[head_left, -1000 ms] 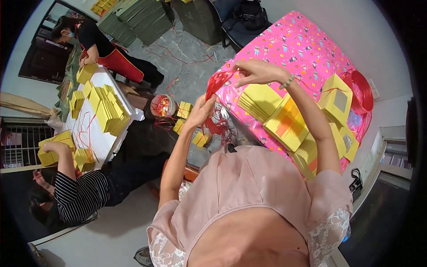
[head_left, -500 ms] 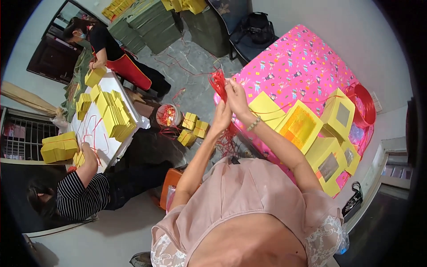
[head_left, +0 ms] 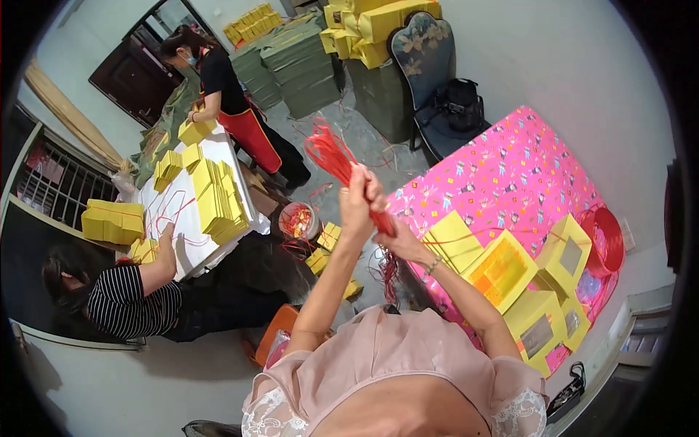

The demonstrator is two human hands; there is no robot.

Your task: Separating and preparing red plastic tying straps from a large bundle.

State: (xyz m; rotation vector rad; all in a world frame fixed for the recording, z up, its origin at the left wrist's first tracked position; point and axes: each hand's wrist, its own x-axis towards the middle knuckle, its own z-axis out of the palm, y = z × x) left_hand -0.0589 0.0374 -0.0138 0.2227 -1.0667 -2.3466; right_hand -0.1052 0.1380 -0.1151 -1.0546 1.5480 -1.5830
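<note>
Fingers of the left hand (head_left: 358,195) closed high around a bundle of red strings (head_left: 331,154), loose ends fanning up and to the far left. Fingers of the right hand (head_left: 402,244) pinched on the same bundle just below, drawing strands down toward the lap. Likely mid-step: separating or straightening strings; next probably calls for pulling one strand free while keeping the rest gripped. To the right, a pink patterned surface (head_left: 510,167) carrying four yellow window boxes (head_left: 502,271) and one red spool (head_left: 606,240). Two other people at a white surface (head_left: 182,218) on the left, stacked with yellow boxes.
</note>
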